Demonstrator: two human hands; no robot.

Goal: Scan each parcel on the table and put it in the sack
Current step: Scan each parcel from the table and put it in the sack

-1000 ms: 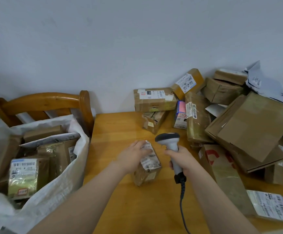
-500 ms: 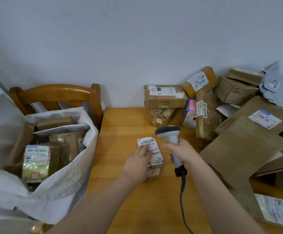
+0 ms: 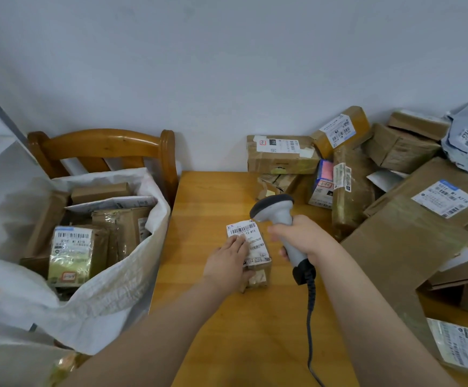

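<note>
A small brown parcel (image 3: 252, 241) with a white barcode label facing up sits near the middle of the wooden table (image 3: 213, 196). My left hand (image 3: 226, 262) holds it from the left, fingers on the label and thumb at its near side. My right hand (image 3: 304, 237) grips the handle of a grey corded barcode scanner (image 3: 273, 208), whose dark head hangs just above and right of the label. The white woven sack (image 3: 115, 286) stands open left of the table, with several parcels inside.
A heap of cardboard parcels (image 3: 400, 233) and grey mailers covers the right half of the table up to the wall. More boxes (image 3: 281, 155) stand at the back edge. A wooden chair (image 3: 101, 143) stands behind the sack. The scanner cable (image 3: 309, 331) trails toward me.
My left hand has turned the small parcel so that its label faces up, and pulled it slightly nearer. The scanner stays above it. My view has shifted left.
</note>
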